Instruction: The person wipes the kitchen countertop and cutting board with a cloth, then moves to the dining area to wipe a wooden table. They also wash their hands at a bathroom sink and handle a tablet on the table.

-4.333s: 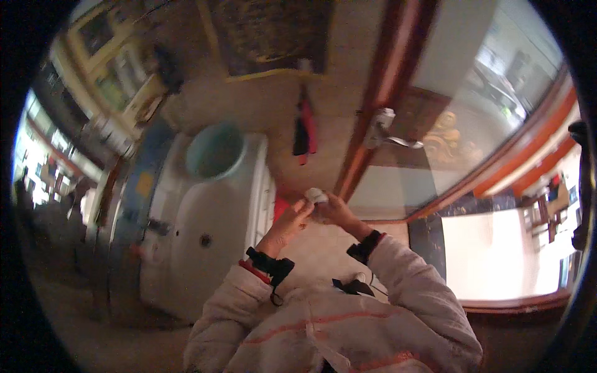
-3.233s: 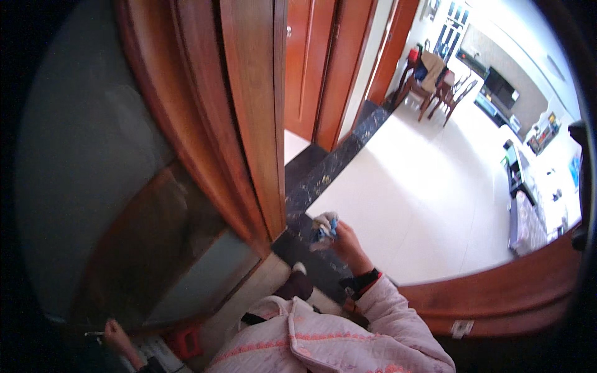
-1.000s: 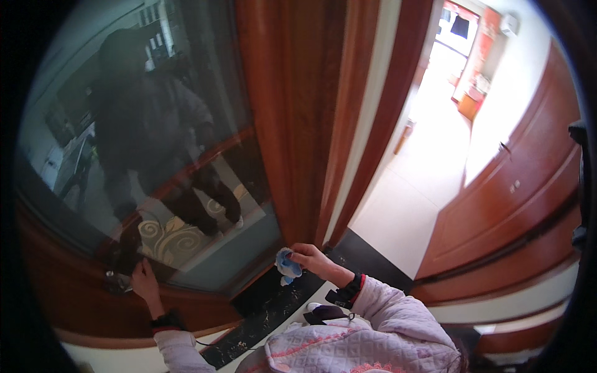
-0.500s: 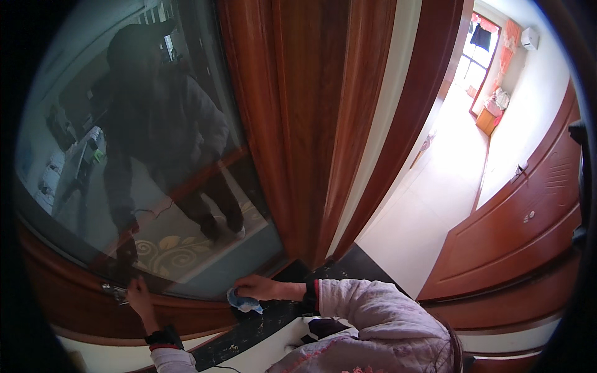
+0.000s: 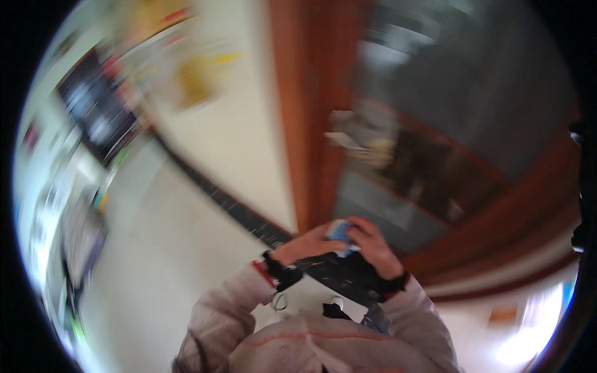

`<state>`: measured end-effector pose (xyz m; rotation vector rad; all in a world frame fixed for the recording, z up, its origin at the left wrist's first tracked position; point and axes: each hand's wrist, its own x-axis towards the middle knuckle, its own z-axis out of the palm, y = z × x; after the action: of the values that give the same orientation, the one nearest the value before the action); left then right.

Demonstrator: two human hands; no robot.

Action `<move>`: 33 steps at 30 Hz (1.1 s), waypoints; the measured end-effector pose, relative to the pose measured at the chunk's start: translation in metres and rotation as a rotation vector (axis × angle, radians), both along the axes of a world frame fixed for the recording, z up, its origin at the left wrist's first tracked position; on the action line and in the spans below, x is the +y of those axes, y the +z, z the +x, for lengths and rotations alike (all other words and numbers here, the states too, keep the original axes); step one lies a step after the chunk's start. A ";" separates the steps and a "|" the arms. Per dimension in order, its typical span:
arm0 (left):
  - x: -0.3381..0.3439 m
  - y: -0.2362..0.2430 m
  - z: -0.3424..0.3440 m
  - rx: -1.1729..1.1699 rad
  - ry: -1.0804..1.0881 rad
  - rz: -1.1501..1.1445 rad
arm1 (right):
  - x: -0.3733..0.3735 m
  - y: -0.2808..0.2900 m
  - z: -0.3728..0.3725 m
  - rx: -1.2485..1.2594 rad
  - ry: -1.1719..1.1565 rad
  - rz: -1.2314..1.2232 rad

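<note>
Both my hands come together in front of my body, around a bunched blue-and-white cloth (image 5: 339, 232). My left hand (image 5: 306, 244) closes on it from the left side. The fingers of my right hand (image 5: 373, 245) curl over it from the right. A brown wooden door frame edge (image 5: 317, 124) rises just beyond the hands, with the dark glass panel (image 5: 460, 81) to its right. A metal door handle (image 5: 348, 138) shows on the frame, away from both hands. Motion smears the view, and the cloth's folds are partly hidden by my fingers.
A pale wall (image 5: 242, 93) stands left of the door, with a black stone baseboard strip (image 5: 211, 186) along its foot. Light floor (image 5: 155, 236) spreads out on the left. Farther off is a blurred dark window-like panel (image 5: 96, 105). Bright light enters at lower right.
My view has swung to the left. My left hand has let go of the door handle and joined the right hand at the cloth, which has come away from the door's lower edge.
</note>
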<state>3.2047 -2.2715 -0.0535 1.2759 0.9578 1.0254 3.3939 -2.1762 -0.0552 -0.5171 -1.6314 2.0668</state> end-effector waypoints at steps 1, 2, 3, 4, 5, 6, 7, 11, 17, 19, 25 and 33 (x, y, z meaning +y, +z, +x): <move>-0.030 -0.005 -0.015 -0.036 0.068 0.039 | -0.017 0.005 -0.028 -0.134 0.014 0.015; -0.064 -0.010 -0.032 -0.017 0.144 0.078 | -0.040 0.006 -0.055 -0.182 0.056 0.051; -0.101 -0.014 -0.051 0.108 0.285 0.140 | -0.064 0.006 -0.087 -0.182 0.097 0.169; -0.138 -0.018 -0.069 0.252 0.415 0.166 | -0.090 0.003 -0.120 -0.225 0.102 0.258; -0.176 -0.022 -0.091 0.334 0.523 0.116 | -0.119 -0.001 -0.152 -0.127 0.178 0.246; -0.222 -0.024 -0.105 0.424 0.654 0.029 | -0.151 -0.004 -0.180 -0.105 0.247 0.221; -0.264 -0.021 -0.128 0.414 0.786 0.047 | -0.186 -0.002 -0.216 -0.080 0.296 0.204; -0.447 -0.018 -0.154 -0.018 1.283 0.012 | -0.349 -0.015 -0.304 0.097 0.581 -0.055; -0.701 -0.030 -0.118 -0.429 1.613 0.176 | -0.622 -0.050 -0.355 -0.058 1.155 -0.019; -0.774 -0.047 -0.096 -0.257 1.771 0.147 | -0.704 -0.061 -0.357 -0.079 1.242 -0.002; -0.907 -0.080 -0.134 -0.248 2.171 -0.072 | -0.833 -0.071 -0.449 -0.030 1.495 0.004; -1.071 -0.069 -0.140 -0.414 2.508 -0.026 | -1.092 -0.066 -0.515 -0.222 1.911 -0.169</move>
<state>3.0645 -3.3428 -0.1225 -1.0604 1.9478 2.6930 2.8791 -3.2678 -0.1214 1.4856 -2.3592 3.2848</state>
